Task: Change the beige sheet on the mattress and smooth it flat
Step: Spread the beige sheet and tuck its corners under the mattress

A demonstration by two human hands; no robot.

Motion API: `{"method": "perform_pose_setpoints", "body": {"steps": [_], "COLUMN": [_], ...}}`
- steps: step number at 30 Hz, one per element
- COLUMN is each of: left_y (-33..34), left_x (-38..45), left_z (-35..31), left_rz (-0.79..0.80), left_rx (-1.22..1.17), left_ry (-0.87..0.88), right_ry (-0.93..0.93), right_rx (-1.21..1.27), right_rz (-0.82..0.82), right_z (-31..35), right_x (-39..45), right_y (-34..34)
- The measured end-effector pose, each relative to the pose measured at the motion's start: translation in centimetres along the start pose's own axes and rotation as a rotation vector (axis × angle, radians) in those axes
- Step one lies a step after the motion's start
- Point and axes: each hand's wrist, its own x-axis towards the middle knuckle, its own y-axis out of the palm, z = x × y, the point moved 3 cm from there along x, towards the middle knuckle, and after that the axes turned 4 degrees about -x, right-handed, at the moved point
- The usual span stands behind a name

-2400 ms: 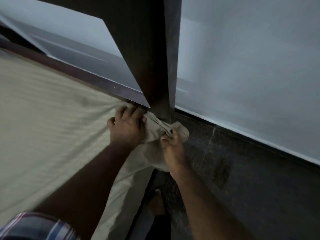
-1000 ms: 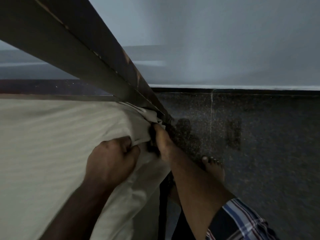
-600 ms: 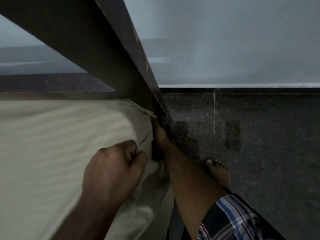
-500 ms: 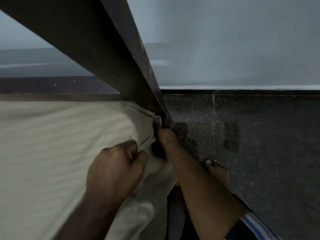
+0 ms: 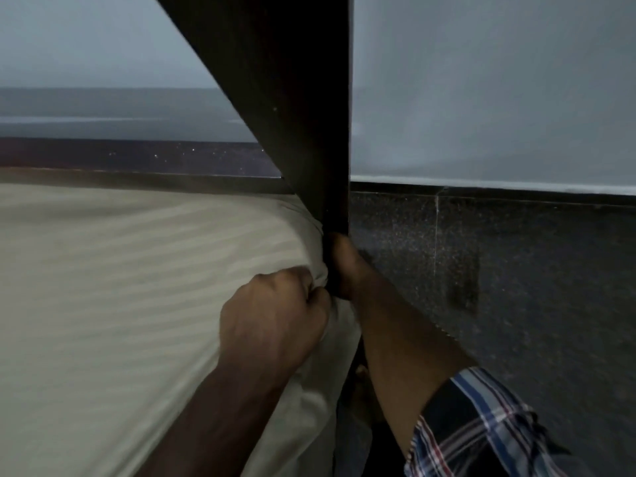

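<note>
Beige striped cotton sheet (image 5: 130, 287) corner bunched in left hand (image 5: 275, 315) just left of dark wooden bedpost (image 5: 309, 132); right hand (image 5: 344, 266) nearer the post, its grip hidden.

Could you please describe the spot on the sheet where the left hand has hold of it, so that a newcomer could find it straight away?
Start at the dark wooden bedpost that slants down the middle. Where it meets the mattress corner, the beige sheet bunches into a small gather. The left hand grips that gather; elsewhere the striped cloth looks smooth.
</note>
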Motion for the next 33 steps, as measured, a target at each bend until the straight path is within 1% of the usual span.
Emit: {"method": "perform_pose_setpoints", "body": {"steps": [1, 2, 3, 4, 5, 6, 7, 8, 10, 11, 12, 13, 14, 16, 18, 20, 21, 22, 23, 24, 25, 26, 27, 28, 29, 30, 32, 33], "left_y": [0.0, 0.0, -0.2, -0.4, -0.7, -0.8, -0.8, -0.8, -0.5, -0.3, -0.1, 0.0, -0.2, -0.9, -1.3, -1.7, -1.7, -1.7, -1.7, -2.0, -2.2, -2.4, -2.6, -2.3, -1.8, -1.1, 0.2, 0.9], "left_x": [0.0, 0.0, -0.1, -0.1, -0.1, 0.1, 0.3, 0.5, 0.8, 1.1, 1.4, 1.5, 1.7, 1.5, 0.4, -1.4, -2.3, -3.2, -4.2, -5.1, -6.3, -7.5, -8.9, -10.3, -11.8, -13.5, -16.6, -18.1], "left_z": [0.0, 0.1, 0.0, 0.0, -0.3, -0.5, -1.0, -1.5, -2.6, -2.8, -2.8, -2.5, -2.1, -0.9, -0.1, 0.7, 1.2, 2.1, 2.9, 3.8, 4.7, 5.6, 6.4, 7.4, 8.1, 8.7, 9.4, 9.6], "left_rz": [0.004, 0.013, 0.015, 0.009, -0.009, -0.023, -0.044, -0.083, -0.158, -0.195, -0.210, -0.194, -0.179, -0.134, -0.170, -0.213, -0.245, -0.281, -0.313, -0.343, -0.363, -0.372, -0.379, -0.370, -0.365, -0.362, -0.343, -0.300], "left_rx": [0.019, 0.024, 0.020, 0.016, 0.016, 0.042, 0.082, 0.139, 0.252, 0.264, 0.258, 0.219, 0.155, -0.032, -0.230, -0.358, -0.406, -0.423, -0.409, -0.364, -0.318, -0.285, -0.260, -0.252, -0.257, -0.277, -0.406, -0.490], "left_ry": [-0.014, -0.032, -0.047, -0.055, -0.047, -0.044, -0.032, -0.002, 0.116, 0.176, 0.212, 0.237, 0.218, 0.066, -0.005, -0.051, -0.074, -0.088, -0.093, -0.116, -0.146, -0.191, -0.243, -0.299, -0.338, -0.366, -0.435, -0.488], "right_ry": [-0.015, -0.043, -0.106, -0.161, -0.187, -0.194, -0.199, -0.184, -0.109, -0.109, -0.142, -0.174, -0.208, -0.235, -0.238, -0.263, -0.296, -0.351, -0.434, -0.570, -0.730, -0.908, -1.045, -1.131, -1.168, -1.163, -1.135, -1.138], "right_rx": [-0.071, -0.151, -0.266, -0.329, -0.320, -0.310, -0.326, -0.357, -0.332, -0.301, -0.296, -0.304, -0.306, -0.245, -0.141, -0.155, -0.254, -0.410, -0.586, -0.758, -0.910, -1.030, -1.139, -1.261, -1.357, -1.400, -1.374, -1.369], "right_rz": [-0.009, -0.051, -0.144, -0.241, -0.296, -0.317, -0.320, -0.288, -0.179, -0.130, -0.131, -0.163, -0.230, -0.313, -0.282, -0.234, -0.248, -0.285, -0.329, -0.370, -0.363, -0.316, -0.249, -0.182, -0.123, -0.086, -0.064, -0.064], "right_z": [0.1, 0.1, 0.0, -0.4, -1.0, -1.6, -2.2, -2.6, -3.5, -3.4, -2.7, -1.8, -0.7, 0.7, 0.9, 0.8, 1.0, 1.4, 1.7, 2.2, 2.5, 2.7, 2.4, 2.0, 1.5, 0.9, 0.4, 0.2], "right_x": [-0.2, -1.1, -1.8, -3.0, -4.6, -6.5, -8.0, -9.4, -10.2, -9.9, -9.7, -9.2, -9.1, -8.6, -8.5, -9.9, -11.2, -13.2, -15.3, -17.8, -20.1, -22.4, -23.5, -23.9, -23.8, -23.8, -24.6, -25.0], "right_y": [-0.2, -0.6, -1.6, -2.8, -3.6, -4.0, -4.2, -4.0, -3.2, -2.6, -2.1, -1.6, -1.3, -1.3, -1.5, -1.1, -0.7, -0.1, 0.9, 2.1, 3.6, 5.1, 6.4, 7.3, 7.7, 7.6, 7.0, 6.6]}}
